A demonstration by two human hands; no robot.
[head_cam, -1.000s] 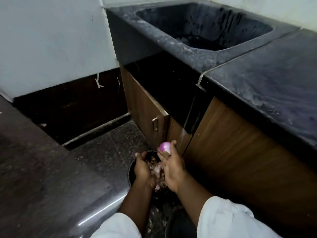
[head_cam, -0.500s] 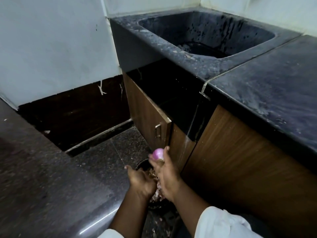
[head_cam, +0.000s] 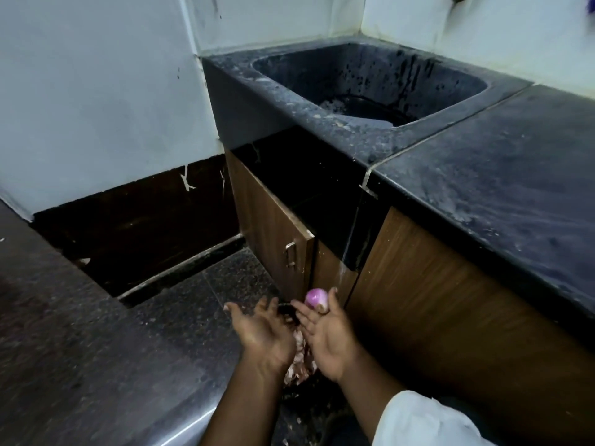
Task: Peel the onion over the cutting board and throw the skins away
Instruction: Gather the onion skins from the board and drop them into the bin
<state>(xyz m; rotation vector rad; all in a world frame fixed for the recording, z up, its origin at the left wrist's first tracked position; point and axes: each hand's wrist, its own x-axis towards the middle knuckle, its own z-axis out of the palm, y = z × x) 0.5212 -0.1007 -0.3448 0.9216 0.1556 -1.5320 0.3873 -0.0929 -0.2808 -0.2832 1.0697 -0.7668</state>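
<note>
A peeled purple onion (head_cam: 316,299) sits between the thumb and fingertips of my right hand (head_cam: 326,336), low in front of the cabinet. My left hand (head_cam: 262,331) is spread palm up beside it, fingers apart and holding nothing. Both hands hover over a dark bin (head_cam: 286,309) on the floor. Pale onion skins (head_cam: 301,358) lie in the bin and show in the gap between my wrists. No cutting board is in view.
A dark stone sink (head_cam: 370,88) is set into the black counter (head_cam: 502,175) at the right. Below it a wooden cabinet door (head_cam: 273,236) stands ajar. Another dark counter (head_cam: 64,349) runs along the left. Speckled floor (head_cam: 206,297) lies between them.
My left hand has turned from fist down over the bin to palm up with the fingers spread. My right hand has kept the onion and lifted slightly.
</note>
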